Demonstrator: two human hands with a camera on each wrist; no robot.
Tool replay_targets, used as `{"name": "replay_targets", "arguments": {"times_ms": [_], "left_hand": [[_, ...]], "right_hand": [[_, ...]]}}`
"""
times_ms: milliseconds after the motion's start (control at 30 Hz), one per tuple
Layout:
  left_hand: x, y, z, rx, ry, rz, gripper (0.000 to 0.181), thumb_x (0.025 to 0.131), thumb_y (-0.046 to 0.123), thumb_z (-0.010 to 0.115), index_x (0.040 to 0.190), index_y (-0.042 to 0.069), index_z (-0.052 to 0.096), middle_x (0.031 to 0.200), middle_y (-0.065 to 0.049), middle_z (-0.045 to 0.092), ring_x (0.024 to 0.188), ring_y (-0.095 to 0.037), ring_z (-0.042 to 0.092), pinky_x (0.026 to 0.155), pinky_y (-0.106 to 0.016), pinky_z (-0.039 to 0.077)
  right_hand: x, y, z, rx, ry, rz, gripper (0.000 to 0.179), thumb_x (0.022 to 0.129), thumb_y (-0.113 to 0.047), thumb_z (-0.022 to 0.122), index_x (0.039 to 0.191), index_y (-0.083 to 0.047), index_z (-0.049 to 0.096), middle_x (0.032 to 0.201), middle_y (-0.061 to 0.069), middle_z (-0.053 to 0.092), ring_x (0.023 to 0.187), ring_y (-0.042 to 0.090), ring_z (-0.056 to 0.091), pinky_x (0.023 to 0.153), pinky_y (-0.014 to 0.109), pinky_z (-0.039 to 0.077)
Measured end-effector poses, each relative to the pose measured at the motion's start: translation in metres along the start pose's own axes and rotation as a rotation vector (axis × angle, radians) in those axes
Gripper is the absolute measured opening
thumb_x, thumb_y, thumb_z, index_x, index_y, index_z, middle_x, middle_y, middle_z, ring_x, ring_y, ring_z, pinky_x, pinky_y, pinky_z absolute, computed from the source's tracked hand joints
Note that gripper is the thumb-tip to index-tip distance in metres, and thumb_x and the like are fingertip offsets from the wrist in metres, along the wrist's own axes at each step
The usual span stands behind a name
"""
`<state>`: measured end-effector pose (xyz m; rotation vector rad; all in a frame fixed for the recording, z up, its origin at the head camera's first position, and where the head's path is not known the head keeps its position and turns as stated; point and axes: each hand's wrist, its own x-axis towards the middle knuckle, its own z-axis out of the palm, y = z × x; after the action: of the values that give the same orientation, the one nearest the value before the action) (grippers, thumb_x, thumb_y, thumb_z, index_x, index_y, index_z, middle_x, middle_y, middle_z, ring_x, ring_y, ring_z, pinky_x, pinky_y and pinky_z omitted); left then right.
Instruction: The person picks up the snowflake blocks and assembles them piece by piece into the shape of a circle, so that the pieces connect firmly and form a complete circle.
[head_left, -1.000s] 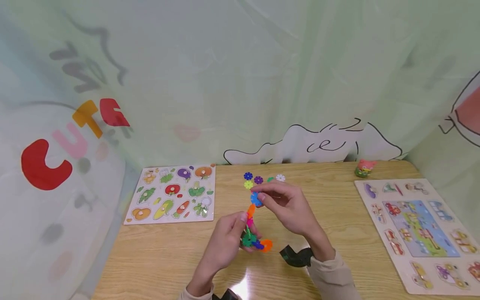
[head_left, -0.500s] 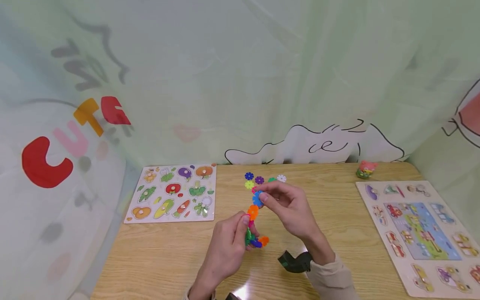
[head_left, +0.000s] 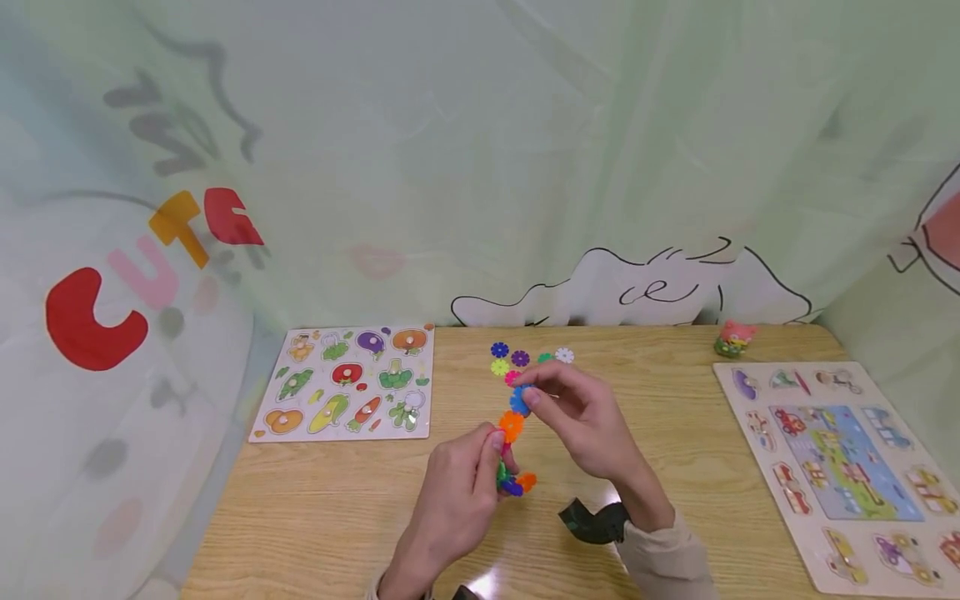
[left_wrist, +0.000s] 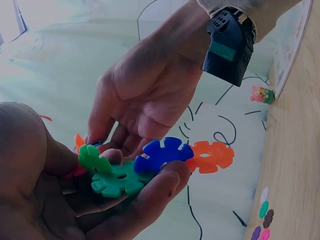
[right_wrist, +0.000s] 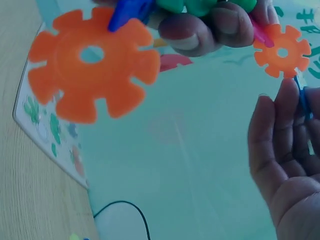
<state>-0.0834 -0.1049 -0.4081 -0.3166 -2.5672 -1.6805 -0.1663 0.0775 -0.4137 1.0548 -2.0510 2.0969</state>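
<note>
We see upper orange notched plastic disc (head_left: pixel 512 427) just swung face-on; left hand (head_left: pixel 456 492) grips its multicoloured chain (left_wrist: pixel 156 156) above wooden table (head_left: pixel 315 517), right hand (head_left: pixel 588 417) pinches blue notched plastic disc (head_left: pixel 518 401) against the orange, so joining looks underway

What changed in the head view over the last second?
The chain of coloured, notched plastic discs turned in the left hand: its upper round orange disc swung from edge-on to nearly face-on. Nothing was taken or let go: that hand still holds it, the right hand still pinches the blue notched disc. The loose coloured discs stayed put.
</note>
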Motion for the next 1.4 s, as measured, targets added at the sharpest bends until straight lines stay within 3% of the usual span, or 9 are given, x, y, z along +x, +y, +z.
{"name": "replay_targets", "arguments": {"times_ms": [200, 433, 667, 900, 1133, 1400], "left_hand": [[0.0, 0.001, -0.002, 0.026, -0.019, 0.004, 0.04, 0.116, 0.026, 0.044, 0.086, 0.009, 0.064, 0.075, 0.0, 0.069, 0.054, -0.001, 0.054, 0.046, -0.02, 0.044], [-0.001, 0.002, -0.004, 0.05, -0.015, 0.009, 0.039, 0.116, 0.026, 0.044, 0.086, 0.01, 0.065, 0.073, 0.001, 0.068, 0.053, 0.0, 0.051, 0.046, -0.019, 0.042], [-0.002, 0.002, -0.002, 0.129, 0.06, 0.079, 0.035, 0.114, 0.019, 0.047, 0.085, 0.012, 0.063, 0.065, 0.005, 0.055, 0.052, 0.002, 0.039, 0.045, -0.016, 0.035], [-0.002, 0.004, -0.003, 0.123, 0.038, 0.066, 0.037, 0.115, 0.025, 0.046, 0.086, 0.011, 0.063, 0.072, 0.003, 0.063, 0.054, 0.002, 0.041, 0.046, -0.017, 0.037], [-0.003, 0.003, -0.003, 0.143, 0.061, 0.075, 0.038, 0.116, 0.023, 0.044, 0.085, 0.01, 0.062, 0.065, 0.008, 0.049, 0.052, 0.002, 0.038, 0.045, -0.016, 0.034], [-0.001, 0.002, -0.007, 0.132, 0.05, 0.079, 0.039, 0.115, 0.021, 0.044, 0.083, 0.01, 0.063, 0.069, 0.001, 0.063, 0.053, 0.003, 0.043, 0.047, -0.017, 0.042]], "right_hand": [[0.001, -0.003, -0.002, 0.032, -0.027, 0.092, 0.015, 0.105, 0.005, 0.057, 0.116, 0.007, 0.067, 0.1, -0.003, 0.068, 0.082, 0.012, 0.068, 0.08, 0.023, 0.063], [-0.001, -0.003, 0.001, 0.079, -0.011, 0.025, 0.015, 0.101, 0.012, 0.058, 0.113, 0.009, 0.068, 0.098, -0.003, 0.07, 0.08, 0.013, 0.068, 0.077, 0.025, 0.065], [-0.003, -0.008, 0.0, 0.118, -0.034, 0.088, 0.017, 0.096, 0.013, 0.067, 0.112, 0.008, 0.067, 0.103, -0.003, 0.07, 0.088, 0.012, 0.071, 0.082, 0.028, 0.066], [-0.004, -0.011, 0.003, 0.113, -0.026, 0.069, 0.011, 0.096, 0.013, 0.067, 0.105, 0.006, 0.066, 0.1, -0.003, 0.067, 0.086, 0.01, 0.068, 0.082, 0.023, 0.064], [-0.002, -0.01, 0.004, 0.063, 0.019, 0.061, 0.015, 0.098, 0.008, 0.067, 0.112, 0.01, 0.073, 0.104, -0.007, 0.075, 0.092, 0.009, 0.071, 0.086, 0.023, 0.064], [-0.002, -0.007, -0.001, 0.049, -0.005, 0.091, 0.02, 0.101, 0.006, 0.065, 0.118, 0.013, 0.073, 0.087, 0.0, 0.064, 0.081, 0.014, 0.066, 0.07, 0.02, 0.057]]}}
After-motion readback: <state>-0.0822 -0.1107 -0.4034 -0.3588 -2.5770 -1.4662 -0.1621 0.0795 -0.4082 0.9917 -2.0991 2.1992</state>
